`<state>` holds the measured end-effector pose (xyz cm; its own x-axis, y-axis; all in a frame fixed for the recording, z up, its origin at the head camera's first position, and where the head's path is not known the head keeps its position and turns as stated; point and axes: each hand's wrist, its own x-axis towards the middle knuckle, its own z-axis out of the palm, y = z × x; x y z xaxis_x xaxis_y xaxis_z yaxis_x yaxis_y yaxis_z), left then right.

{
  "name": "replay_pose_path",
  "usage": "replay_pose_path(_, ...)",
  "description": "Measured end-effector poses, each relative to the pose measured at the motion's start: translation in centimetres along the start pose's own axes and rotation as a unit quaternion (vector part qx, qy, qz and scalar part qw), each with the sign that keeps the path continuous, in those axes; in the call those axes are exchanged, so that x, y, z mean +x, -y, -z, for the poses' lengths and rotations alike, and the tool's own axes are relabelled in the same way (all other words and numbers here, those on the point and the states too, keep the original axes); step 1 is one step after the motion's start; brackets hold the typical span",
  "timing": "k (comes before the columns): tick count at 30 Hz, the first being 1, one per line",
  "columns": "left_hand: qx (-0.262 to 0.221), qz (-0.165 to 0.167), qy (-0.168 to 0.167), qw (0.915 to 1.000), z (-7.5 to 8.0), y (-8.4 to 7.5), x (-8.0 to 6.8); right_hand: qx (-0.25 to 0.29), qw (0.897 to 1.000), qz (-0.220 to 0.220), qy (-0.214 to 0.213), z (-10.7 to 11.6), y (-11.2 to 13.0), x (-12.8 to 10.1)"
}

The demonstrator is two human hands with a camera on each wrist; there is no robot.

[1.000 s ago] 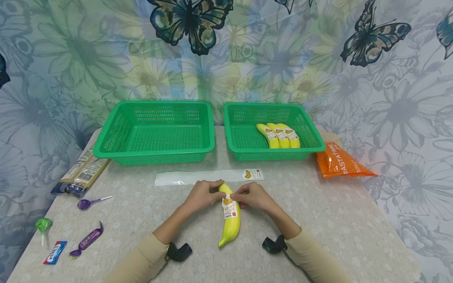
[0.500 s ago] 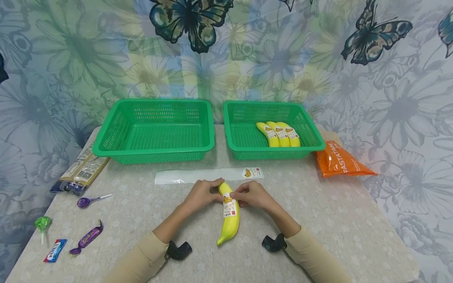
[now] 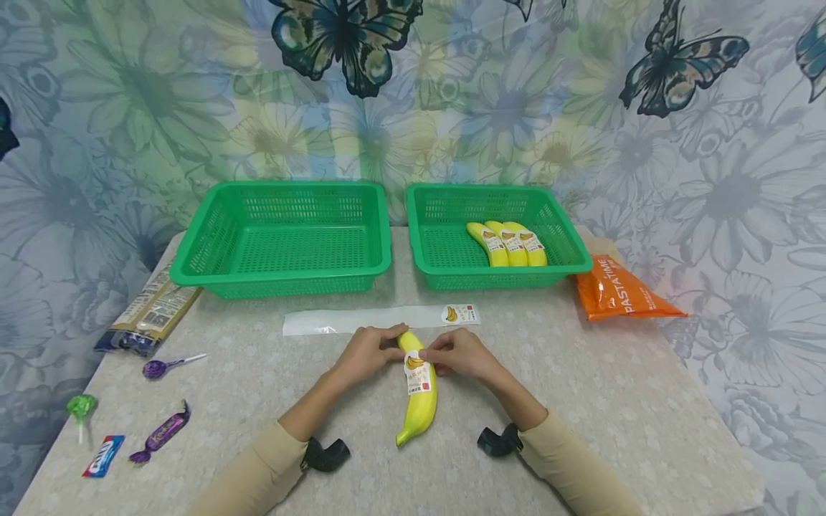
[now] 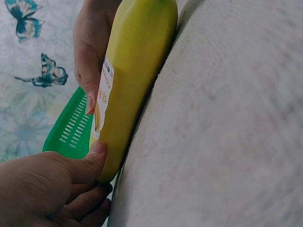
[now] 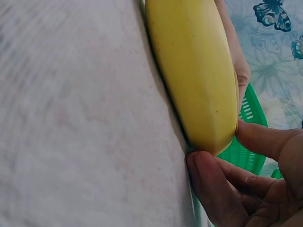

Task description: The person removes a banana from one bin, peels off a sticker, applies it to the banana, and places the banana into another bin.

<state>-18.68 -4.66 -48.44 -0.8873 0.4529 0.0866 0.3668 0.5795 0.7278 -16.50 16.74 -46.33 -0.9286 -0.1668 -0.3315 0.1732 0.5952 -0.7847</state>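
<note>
A yellow banana [image 3: 421,412] lies lengthwise on the table in the head view, its stem end towards me. On its upper side sits a white label [image 3: 417,374] with a banana picture and print. My left hand [image 3: 369,356] grips the far end, thumb on top and fingers curled at the side, as the left wrist view shows. From the other side my right hand [image 3: 463,355] pinches the banana, its thumb at the label's upper edge and its fingers low against the peel. Just beyond both hands lies a white backing strip [image 3: 368,319] bearing one similar label at its right end.
Two green baskets [image 3: 284,287] stand at the back; the right basket [image 3: 445,282] holds three labelled bananas [image 3: 513,245]. An orange pasta bag [image 3: 622,290] lies right. At left are a gold packet [image 3: 151,312], two lollipops [image 3: 155,369] and two wrapped sweets [image 3: 161,433].
The label's upper end, earlier lifted between the fingertips, now lies down on the banana. My right thumb has shifted slightly right; the left hand keeps its grip.
</note>
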Motion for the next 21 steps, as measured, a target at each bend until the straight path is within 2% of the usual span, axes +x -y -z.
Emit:
replay_pose_path(9, -0.010, -0.006, -0.004, 0.9999, 0.2, 0.2, -0.1, -0.006, 1.000, 0.007, 0.000, 0.0, 0.3, -0.1)
replay_pose_path(12, -0.003, -0.011, -0.009, 0.9999, 0.7, 0.3, -0.3, -0.007, 1.000, 0.011, 0.000, 0.0, 0.3, -0.2)
replay_pose_path(17, 0.051, -0.045, -0.024, 0.9974, 2.6, 0.1, -1.3, -0.009, 1.000, 0.013, 0.001, 0.2, 0.3, -0.4)
replay_pose_path(21, 0.139, -0.089, -0.043, 0.9853, 4.7, -0.5, -2.4, -0.024, 0.999, 0.026, -0.015, 0.9, 0.7, -0.9)
